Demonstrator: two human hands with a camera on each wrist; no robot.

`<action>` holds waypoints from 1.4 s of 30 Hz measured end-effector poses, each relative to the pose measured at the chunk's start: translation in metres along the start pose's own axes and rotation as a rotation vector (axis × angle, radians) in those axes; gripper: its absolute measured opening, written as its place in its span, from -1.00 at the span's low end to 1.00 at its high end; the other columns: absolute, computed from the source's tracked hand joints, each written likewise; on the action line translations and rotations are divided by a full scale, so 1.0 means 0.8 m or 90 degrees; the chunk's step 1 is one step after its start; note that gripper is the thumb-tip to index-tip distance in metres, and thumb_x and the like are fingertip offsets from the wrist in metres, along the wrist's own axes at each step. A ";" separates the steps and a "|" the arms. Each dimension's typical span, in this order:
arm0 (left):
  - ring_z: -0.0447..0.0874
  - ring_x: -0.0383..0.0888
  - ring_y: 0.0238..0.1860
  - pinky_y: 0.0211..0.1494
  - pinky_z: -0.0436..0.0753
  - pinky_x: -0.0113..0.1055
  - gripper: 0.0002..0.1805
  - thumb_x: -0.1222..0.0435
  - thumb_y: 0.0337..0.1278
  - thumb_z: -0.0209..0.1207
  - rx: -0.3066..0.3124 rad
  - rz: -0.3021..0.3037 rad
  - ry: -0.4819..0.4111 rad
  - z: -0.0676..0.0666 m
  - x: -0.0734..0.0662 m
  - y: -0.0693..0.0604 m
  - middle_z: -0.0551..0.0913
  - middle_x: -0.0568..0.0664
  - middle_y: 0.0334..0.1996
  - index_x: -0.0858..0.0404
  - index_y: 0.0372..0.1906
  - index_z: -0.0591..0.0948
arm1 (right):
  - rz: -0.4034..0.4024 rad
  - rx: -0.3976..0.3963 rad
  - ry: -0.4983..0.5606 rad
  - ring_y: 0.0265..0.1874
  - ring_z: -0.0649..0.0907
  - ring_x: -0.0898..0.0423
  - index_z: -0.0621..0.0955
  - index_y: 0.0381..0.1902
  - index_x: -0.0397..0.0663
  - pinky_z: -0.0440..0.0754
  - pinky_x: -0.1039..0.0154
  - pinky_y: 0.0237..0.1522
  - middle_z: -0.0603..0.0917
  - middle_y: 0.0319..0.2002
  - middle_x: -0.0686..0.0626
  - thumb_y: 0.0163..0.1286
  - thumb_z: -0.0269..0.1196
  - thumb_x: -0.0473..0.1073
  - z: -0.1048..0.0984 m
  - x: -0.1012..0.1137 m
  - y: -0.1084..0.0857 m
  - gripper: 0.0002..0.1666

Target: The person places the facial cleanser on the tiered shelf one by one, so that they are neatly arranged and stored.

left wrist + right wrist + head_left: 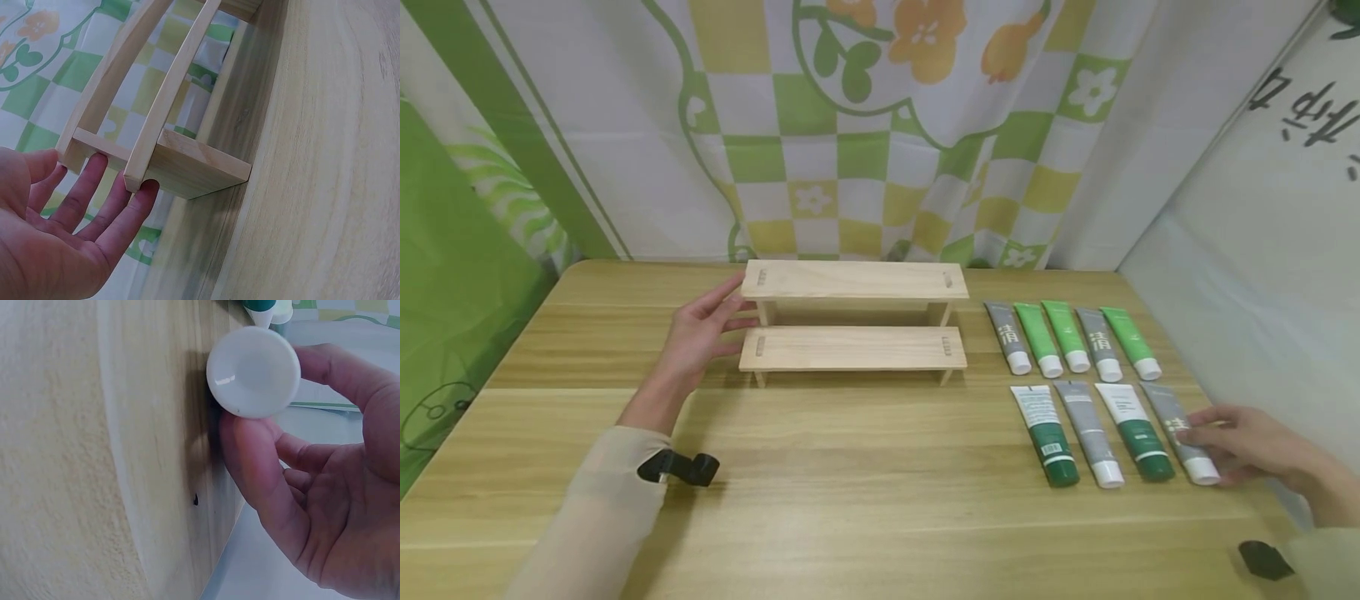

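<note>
A two-tier wooden shelf rack [853, 348] stands at the back middle of the table. My left hand [696, 333] is at its left end; in the left wrist view, spread, nearly straight fingers [128, 215] touch the ends of the boards. At the right, two rows of squeeze tubes lie flat. My right hand [1255, 446] pinches the grey tube [1172, 421] at the right end of the front row, thumb over it. Its white cap [253, 372] faces the right wrist camera, fingers around the tube's sides. The tube lies on or just above the table; I cannot tell which.
Beside the held tube lie a white-and-green tube [1135, 431], a grey tube [1090, 433] and another white-and-green tube [1047, 433]. Behind them is a row of green tubes [1039, 337] and grey tubes [1007, 337]. A patterned curtain [865, 150] hangs behind the wooden table [820, 483].
</note>
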State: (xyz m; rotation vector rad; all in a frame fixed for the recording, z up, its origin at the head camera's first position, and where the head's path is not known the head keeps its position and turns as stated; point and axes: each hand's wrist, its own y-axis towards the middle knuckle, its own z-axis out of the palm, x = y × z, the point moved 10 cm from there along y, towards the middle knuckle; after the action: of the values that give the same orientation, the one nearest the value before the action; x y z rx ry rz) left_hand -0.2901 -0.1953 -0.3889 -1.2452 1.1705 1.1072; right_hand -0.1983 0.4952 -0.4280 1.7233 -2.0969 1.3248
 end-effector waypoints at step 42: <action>0.59 0.18 0.20 0.01 0.71 -0.03 -0.44 0.03 0.53 0.02 -0.017 0.013 0.028 -0.001 -0.002 0.005 0.57 0.23 0.24 -0.02 0.52 0.33 | -0.138 -0.102 0.018 -0.30 0.74 0.01 -0.01 0.44 -0.55 0.77 0.10 -0.28 0.33 0.21 -0.65 0.51 0.24 -0.04 0.011 0.112 -0.037 -0.05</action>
State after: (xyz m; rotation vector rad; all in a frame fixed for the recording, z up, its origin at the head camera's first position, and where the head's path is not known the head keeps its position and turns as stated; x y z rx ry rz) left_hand -0.2939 -0.1960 -0.3878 -1.2859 1.2070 1.1188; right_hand -0.2008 0.4247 -0.3653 1.7921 -1.8816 1.0834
